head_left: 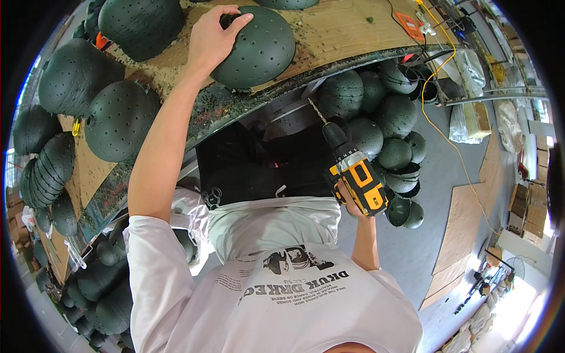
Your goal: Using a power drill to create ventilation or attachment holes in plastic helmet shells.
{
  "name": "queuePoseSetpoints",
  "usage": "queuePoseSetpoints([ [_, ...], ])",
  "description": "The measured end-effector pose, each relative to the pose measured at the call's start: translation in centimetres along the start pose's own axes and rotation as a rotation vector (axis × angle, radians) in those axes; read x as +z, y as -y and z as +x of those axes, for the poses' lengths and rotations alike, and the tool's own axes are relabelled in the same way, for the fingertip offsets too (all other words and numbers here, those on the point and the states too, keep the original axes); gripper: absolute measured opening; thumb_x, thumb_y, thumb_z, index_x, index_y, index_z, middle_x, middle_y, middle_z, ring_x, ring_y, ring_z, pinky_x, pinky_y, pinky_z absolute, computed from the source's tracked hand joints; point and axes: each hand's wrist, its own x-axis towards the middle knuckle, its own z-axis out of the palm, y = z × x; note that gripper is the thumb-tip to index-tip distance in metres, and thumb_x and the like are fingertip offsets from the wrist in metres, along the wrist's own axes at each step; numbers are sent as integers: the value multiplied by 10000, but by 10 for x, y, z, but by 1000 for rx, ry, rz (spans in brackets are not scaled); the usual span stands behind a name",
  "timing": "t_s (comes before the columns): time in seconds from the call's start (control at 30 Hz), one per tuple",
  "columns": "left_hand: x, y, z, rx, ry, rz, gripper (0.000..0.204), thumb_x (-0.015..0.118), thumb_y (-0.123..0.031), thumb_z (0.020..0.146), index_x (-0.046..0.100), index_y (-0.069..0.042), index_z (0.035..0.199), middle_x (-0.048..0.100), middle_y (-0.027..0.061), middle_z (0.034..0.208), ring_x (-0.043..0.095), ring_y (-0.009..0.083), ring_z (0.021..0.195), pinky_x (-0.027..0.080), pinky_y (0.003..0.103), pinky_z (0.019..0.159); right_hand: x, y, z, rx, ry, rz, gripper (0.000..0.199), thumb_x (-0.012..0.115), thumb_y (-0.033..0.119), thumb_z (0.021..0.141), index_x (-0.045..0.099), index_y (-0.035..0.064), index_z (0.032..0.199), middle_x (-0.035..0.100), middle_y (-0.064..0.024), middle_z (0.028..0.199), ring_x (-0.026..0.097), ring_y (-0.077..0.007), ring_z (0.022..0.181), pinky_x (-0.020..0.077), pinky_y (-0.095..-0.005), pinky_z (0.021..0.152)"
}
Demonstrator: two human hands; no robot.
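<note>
A dark green, bowl-shaped shell point(262, 50) dotted with small holes sits dome-up at the edge of the workbench point(335, 35). My left hand point(213, 38) grips its upper left side, with the thumb over the top and the fingertips partly hidden. Down at my right side, my right hand point(348, 201) is wrapped round the handle of a yellow and black cordless drill point(360, 179). The long twist bit point(316, 110) in its chuck points up toward the bench edge, apart from the shell.
More perforated shells point(122, 120) crowd the bench at left, some nested in stacks point(52, 167). Another pile of shells point(395, 117) stands right of the bench edge. Green shavings litter the bench. A yellow cord point(432, 120) trails down to the floor, near cardboard sheets point(459, 223).
</note>
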Motion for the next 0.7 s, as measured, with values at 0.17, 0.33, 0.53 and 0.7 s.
queuePoseSetpoints([
  [0.17,-13,11,4,85,19,63,416,744,-451,941,740,-103,1167,756,78,1193,719,239,1042,542,377,933,-7,3,8,-34,74,-27,272,801,74,779,778,153,1039,770,-26,1034,717,-260,985,490,-424,882],
  [0.33,-20,16,7,137,114,24,363,732,-397,957,737,-103,1170,727,50,1286,680,262,1178,505,395,1027,-19,14,29,-225,148,-170,256,792,62,762,767,139,1005,762,-36,1006,713,-262,958,501,-440,857],
  [0.53,-25,19,11,245,195,12,327,715,-357,969,724,-106,1178,693,36,1352,650,280,1232,476,401,1080,-26,51,70,-104,181,6,199,753,19,708,720,73,896,715,-77,851,687,-320,747,543,-399,658],
  [0.7,-19,24,13,256,234,-70,274,732,-269,959,723,-103,1178,714,53,1308,656,289,1216,487,392,1067,-32,66,93,-237,161,-23,189,746,1,733,732,80,904,732,-67,875,711,-304,778,556,-409,696],
])
